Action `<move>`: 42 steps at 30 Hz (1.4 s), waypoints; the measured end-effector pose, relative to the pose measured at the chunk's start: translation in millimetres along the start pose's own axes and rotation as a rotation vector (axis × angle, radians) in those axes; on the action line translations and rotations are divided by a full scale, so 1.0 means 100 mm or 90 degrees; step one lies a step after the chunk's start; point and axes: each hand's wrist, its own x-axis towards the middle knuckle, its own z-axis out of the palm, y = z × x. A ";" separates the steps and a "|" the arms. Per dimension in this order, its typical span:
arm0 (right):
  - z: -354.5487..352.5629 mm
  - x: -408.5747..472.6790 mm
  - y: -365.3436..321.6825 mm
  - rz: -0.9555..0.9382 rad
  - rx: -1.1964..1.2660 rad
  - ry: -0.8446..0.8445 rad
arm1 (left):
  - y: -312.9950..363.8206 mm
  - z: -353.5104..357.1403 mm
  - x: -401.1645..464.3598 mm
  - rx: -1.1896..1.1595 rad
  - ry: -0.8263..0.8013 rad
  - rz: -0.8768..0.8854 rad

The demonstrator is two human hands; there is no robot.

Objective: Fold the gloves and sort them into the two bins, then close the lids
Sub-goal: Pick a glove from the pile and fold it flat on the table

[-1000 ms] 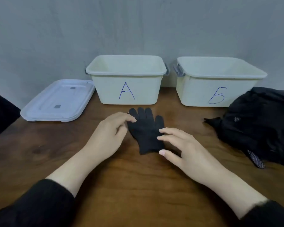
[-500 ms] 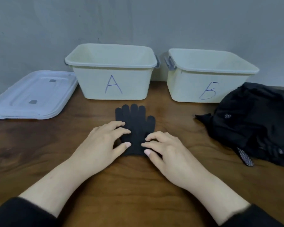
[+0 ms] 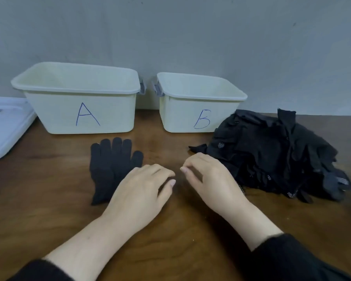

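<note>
Two cream bins sit side by side against the grey wall at the back of the wooden table [image 3: 170, 230], both with no lid on. The left bin [image 3: 81, 114] has a big "A" in blue marker on its front, and the right bin [image 3: 193, 116] has what looks like a "B" in the same blue. Only one lid stack [image 3: 6, 126] is in view, white, lying flat at the far left edge, partly cut off; can't tell if it's one lid or two.

One black glove [image 3: 109, 165] lies flat by itself in front of bin A, fingers pointing at the bin. The rest are a jumbled pile of black gloves [image 3: 276, 155] to the right of bin B, some with white grip dots, way too tangled to count.

Two hands, black sleeves. The left hand [image 3: 142, 191] rests palm-down with loosely curled fingers, covering the lower right edge of the single glove, not gripping it. The right hand [image 3: 209, 179] is loosely curled too, holding nothing, just left of the pile.
</note>
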 end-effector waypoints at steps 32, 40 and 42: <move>-1.34 0.10 0.04 0.247 0.223 0.184 | 0.44 0.17 0.28 -0.491 0.113 -0.105; -0.78 0.18 -0.20 0.335 0.465 0.005 | 0.37 0.01 0.25 -0.693 0.042 -0.259; -0.65 0.24 -0.24 0.337 0.474 -0.008 | 0.30 -0.02 0.21 -0.731 0.047 -0.259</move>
